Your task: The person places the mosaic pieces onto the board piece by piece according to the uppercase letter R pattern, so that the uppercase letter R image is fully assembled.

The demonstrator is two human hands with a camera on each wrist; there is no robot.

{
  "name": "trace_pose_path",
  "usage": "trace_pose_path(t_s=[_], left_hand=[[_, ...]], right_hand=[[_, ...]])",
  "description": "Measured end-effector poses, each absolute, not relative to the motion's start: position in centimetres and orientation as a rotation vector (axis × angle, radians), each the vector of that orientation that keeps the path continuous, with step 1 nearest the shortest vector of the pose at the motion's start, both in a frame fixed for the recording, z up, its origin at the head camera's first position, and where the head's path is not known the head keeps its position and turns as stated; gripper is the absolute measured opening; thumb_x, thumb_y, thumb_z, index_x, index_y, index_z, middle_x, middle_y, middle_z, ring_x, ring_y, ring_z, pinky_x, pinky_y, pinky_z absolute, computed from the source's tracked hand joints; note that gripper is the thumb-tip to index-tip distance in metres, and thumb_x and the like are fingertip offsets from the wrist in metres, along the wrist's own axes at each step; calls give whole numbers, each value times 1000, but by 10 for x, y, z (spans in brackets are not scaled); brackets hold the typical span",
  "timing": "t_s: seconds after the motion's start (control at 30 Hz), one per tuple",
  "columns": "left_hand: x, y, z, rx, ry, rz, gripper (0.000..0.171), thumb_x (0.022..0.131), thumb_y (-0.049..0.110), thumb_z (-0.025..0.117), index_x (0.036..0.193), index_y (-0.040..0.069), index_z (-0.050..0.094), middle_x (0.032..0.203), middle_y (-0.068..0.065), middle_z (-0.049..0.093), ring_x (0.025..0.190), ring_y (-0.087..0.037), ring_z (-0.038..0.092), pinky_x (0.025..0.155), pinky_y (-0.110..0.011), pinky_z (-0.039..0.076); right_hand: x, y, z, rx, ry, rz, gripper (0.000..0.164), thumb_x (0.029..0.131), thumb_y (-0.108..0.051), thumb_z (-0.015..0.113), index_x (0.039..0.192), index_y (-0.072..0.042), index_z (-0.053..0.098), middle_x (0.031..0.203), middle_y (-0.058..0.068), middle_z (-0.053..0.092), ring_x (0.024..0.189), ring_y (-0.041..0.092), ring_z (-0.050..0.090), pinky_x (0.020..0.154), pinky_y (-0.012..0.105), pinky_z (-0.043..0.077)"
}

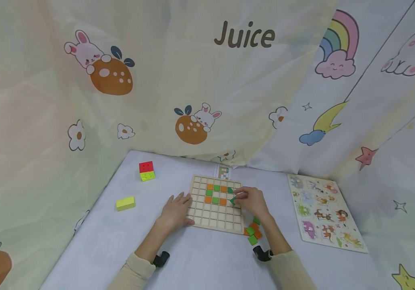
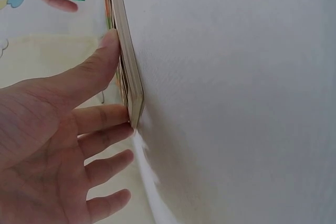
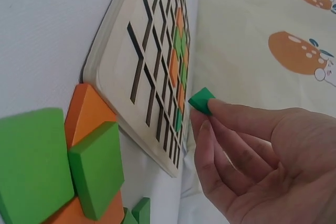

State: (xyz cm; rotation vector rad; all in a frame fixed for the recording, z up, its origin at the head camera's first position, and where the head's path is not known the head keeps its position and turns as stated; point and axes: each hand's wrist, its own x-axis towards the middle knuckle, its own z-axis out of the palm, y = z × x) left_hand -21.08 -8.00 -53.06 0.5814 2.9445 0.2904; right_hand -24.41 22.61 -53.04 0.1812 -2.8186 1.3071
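A wooden grid board (image 1: 207, 221) lies on the white table, with orange and green square tiles (image 1: 215, 200) set in some of its cells. My left hand (image 1: 174, 211) rests at the board's left side, fingers spread. In the left wrist view the thumb (image 2: 100, 61) touches the board's edge. My right hand (image 1: 252, 201) pinches a small dark green tile (image 3: 201, 100) between thumb and fingertips, over the right part of the grid. Another dark green piece (image 1: 230, 190) sits in the upper coloured row, beside the right fingertips.
Loose green and orange tiles (image 1: 253, 231) lie heaped by the board's near right corner. A small pattern card (image 1: 223, 172) is behind the board. To the left are a red and yellow cube (image 1: 147, 171) and a yellow block (image 1: 125, 203). An animal puzzle board (image 1: 325, 213) lies at right.
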Motion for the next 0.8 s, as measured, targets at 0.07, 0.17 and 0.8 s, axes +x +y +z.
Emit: trace_pose_path(t_s=[0.07,0.17,0.8], left_hand=[[-211,-80,-531,585,2945,281,89,81,47,88,148,-1,55,160,-14,47,153,-37,35,123,-59,28],[-212,-81,-532,587,2941,263,89,81,49,86,149,0,54,161,-13,46,153,-37,35,124,-59,27],[-214,-82,-535,578,2946,255,90,81,49,87,150,1,54,161,-13,46,153,-37,34,124,-59,27]], right_hand=[[-245,225,-531,172,-2819,1311,32,83,-5,87,114,-4,77,92,5,79,79,18,76,68,35,62],[-246,222,-532,146,-2818,1327,38,82,-3,87,118,-5,76,93,6,79,69,18,72,61,32,58],[-252,206,-537,68,-2812,1145,10,86,-8,84,96,-6,81,79,1,77,70,16,71,66,36,58]])
